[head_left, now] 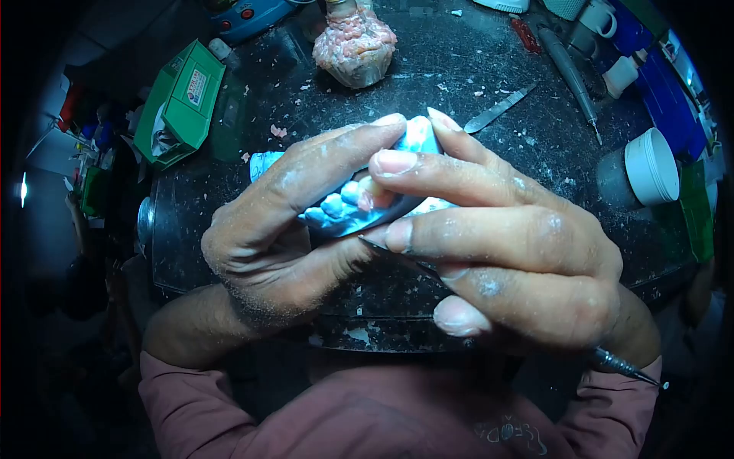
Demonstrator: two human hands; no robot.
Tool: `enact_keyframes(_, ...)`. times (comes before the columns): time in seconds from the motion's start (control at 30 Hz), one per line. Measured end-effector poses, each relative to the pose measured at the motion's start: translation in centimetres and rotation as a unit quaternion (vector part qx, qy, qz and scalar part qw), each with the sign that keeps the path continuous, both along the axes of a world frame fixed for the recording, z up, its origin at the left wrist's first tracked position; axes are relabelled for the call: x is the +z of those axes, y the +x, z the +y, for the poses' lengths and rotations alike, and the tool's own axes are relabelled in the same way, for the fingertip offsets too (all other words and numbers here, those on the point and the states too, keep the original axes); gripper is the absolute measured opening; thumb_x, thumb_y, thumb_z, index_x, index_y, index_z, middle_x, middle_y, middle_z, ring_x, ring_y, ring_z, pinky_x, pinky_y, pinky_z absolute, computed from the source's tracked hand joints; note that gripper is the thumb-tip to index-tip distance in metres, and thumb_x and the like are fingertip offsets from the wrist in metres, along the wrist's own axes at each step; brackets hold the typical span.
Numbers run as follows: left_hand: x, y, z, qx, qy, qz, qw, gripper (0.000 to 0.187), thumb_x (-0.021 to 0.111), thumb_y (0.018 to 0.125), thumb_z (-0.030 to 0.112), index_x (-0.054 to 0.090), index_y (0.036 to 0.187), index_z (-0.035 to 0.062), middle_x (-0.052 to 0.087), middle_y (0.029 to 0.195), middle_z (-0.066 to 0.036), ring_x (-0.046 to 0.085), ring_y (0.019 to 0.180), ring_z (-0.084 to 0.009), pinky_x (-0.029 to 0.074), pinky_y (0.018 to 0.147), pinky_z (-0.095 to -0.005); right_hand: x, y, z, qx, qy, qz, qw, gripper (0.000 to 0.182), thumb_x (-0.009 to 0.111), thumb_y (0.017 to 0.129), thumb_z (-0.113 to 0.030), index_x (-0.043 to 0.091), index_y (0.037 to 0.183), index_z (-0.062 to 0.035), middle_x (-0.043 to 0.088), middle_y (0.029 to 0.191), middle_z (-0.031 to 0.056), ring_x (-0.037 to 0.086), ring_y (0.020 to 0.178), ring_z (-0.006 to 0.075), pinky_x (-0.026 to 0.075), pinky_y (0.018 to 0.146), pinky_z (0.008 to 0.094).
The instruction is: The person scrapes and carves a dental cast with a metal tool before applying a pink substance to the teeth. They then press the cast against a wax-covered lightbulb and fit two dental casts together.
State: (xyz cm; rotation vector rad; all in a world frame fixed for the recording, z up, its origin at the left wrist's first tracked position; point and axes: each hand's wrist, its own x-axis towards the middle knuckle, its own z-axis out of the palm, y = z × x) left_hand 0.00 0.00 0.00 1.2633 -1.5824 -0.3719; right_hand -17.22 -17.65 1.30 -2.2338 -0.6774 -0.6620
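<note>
A blue dental cast (334, 212) with a row of teeth is held up over the middle of the bench. My left hand (267, 206) is closed round it, thumb below and fingers over the top. Pinkish material sits by one pale tooth (368, 193) on the cast. My right hand (520, 245) grips a thin metal carving tool (627, 368), whose knurled rear end sticks out at lower right. The tool's front tip lies close to the cast's lower edge, partly covered by fingers. Right fingertips also rest against the cast. White dust coats both hands.
On the dark bench (252, 268) lie scattered wax crumbs. Beyond my hands are a pink wax-covered lump (354, 47), a knife (501, 109) and a grey handpiece (567, 73). A white tub (651, 167) stands right; a green bin (183, 103) stands left.
</note>
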Motion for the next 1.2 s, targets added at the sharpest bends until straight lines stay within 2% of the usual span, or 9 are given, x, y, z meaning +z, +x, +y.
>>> enact_keyframes(0.1,0.3,-0.5,-0.2,0.026,0.033,-0.009,0.999,0.065,0.078,0.083,0.019,0.05,0.138,-0.0024,0.05,0.143,-0.022,0.052,0.129,-0.0291,0.042,0.109,-0.0424,-0.8,0.3,0.1,0.022,0.07,-0.023,0.997,0.024,0.056,0.098,-0.011,0.04,0.112,-0.0012,0.055,0.117,0.0263,0.057,0.117,0.0507,0.034,0.107,0.0667)
enact_keyframes(0.17,0.2,-0.7,-0.2,0.024,0.034,0.028,0.999,0.065,0.079,0.082,0.016,0.05,0.137,-0.003,0.05,0.143,-0.022,0.052,0.129,-0.0291,0.042,0.109,-0.0426,-1.5,0.5,1.0,-0.029,0.164,-0.092,0.982,0.019,0.052,0.101,-0.013,0.039,0.111,-0.0028,0.056,0.112,0.0257,0.062,0.11,0.0443,0.041,0.105,0.0625)
enact_keyframes(0.4,0.1,-0.4,-0.4,0.031,0.018,-0.03,0.999,0.062,0.078,0.081,0.004,0.051,0.137,-0.001,0.05,0.142,-0.021,0.052,0.129,-0.0294,0.042,0.11,-0.0428,-1.9,0.9,1.9,-0.1,0.126,-0.12,0.98,0.019,0.05,0.101,-0.013,0.039,0.112,-0.0023,0.057,0.112,0.0256,0.064,0.109,0.0401,0.045,0.105,0.0566)
enact_keyframes(0.53,0.1,-0.5,-0.3,0.041,0.014,-0.04,0.998,0.063,0.078,0.081,0.005,0.05,0.137,-0.0017,0.051,0.142,-0.02,0.052,0.129,-0.0288,0.042,0.11,-0.0423,-2.1,1.0,2.0,-0.105,0.149,-0.132,0.974,0.02,0.051,0.101,-0.012,0.039,0.112,-0.0015,0.057,0.112,0.0265,0.064,0.11,0.0402,0.044,0.105,0.0568)
enact_keyframes(0.7,1.0,-1.0,0.0,0.058,0.067,0.005,0.996,0.064,0.077,0.083,0.009,0.048,0.139,-0.0035,0.052,0.141,-0.019,0.053,0.127,-0.0275,0.043,0.11,-0.0412,-1.5,0.9,1.3,-0.038,0.126,-0.099,0.986,0.018,0.051,0.101,-0.01,0.039,0.112,-0.002,0.058,0.112,0.0269,0.063,0.111,0.0413,0.043,0.106,0.0577)
enact_keyframes(0.8,0.4,-0.7,-0.3,0.052,0.02,-0.046,0.997,0.064,0.077,0.084,0.01,0.048,0.139,-0.003,0.052,0.141,-0.018,0.054,0.127,-0.0271,0.042,0.11,-0.0414,-1.6,0.8,1.8,-0.057,0.145,-0.103,0.982,0.018,0.051,0.101,-0.01,0.039,0.112,-0.0027,0.057,0.112,0.0271,0.063,0.111,0.0412,0.044,0.105,0.0573)
enact_keyframes(0.97,0.3,-0.9,-0.3,0.058,0.025,-0.034,0.997,0.063,0.076,0.084,0.008,0.048,0.139,-0.0021,0.052,0.141,-0.018,0.053,0.128,-0.0274,0.042,0.11,-0.0417,-1.3,0.8,1.4,-0.057,0.109,-0.103,0.987,0.018,0.05,0.101,-0.011,0.038,0.112,-0.0025,0.057,0.111,0.0271,0.064,0.109,0.0399,0.046,0.104,0.0566)
enact_keyframes(1.07,0.2,-0.7,-0.3,0.051,0.02,-0.04,0.998,0.064,0.076,0.084,0.008,0.047,0.14,-0.0024,0.052,0.141,-0.018,0.052,0.128,-0.0278,0.042,0.11,-0.042,-1.3,0.6,1.9,-0.066,0.148,-0.066,0.985,0.018,0.05,0.101,-0.012,0.038,0.111,-0.0017,0.057,0.111,0.0268,0.064,0.109,0.0401,0.045,0.104,0.0568)
enact_keyframes(1.2,0.9,-1.0,-0.1,0.054,0.054,-0.01,0.997,0.066,0.076,0.085,0.015,0.045,0.14,-0.0047,0.052,0.141,-0.02,0.052,0.129,-0.0283,0.041,0.111,-0.0426,-1.0,0.5,0.5,-0.042,0.088,-0.065,0.993,0.02,0.052,0.1,-0.012,0.038,0.11,-0.0009,0.057,0.114,0.0285,0.062,0.113,0.0419,0.043,0.105,0.0578)
